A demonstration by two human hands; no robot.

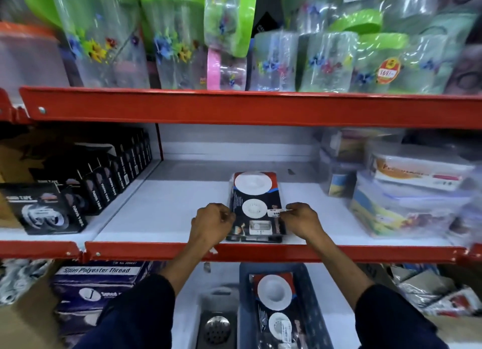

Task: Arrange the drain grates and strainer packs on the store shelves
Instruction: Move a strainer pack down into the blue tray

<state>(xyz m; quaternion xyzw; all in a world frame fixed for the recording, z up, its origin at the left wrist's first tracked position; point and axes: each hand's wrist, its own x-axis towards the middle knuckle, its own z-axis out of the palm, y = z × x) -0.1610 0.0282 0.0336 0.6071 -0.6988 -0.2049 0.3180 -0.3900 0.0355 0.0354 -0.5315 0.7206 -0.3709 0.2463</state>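
The middle shelf (161, 208) lies mostly bare, and the strainer pack (257, 208) sits flat near its front lip. Left hand (212, 222) and right hand (302, 219) pinch its side edges. Pulled forward, the slippery wrapper could slide off into the basket (310, 309) below.

Strainer pack (257, 206) lies flat on the white shelf (161, 208), three white strainers showing.
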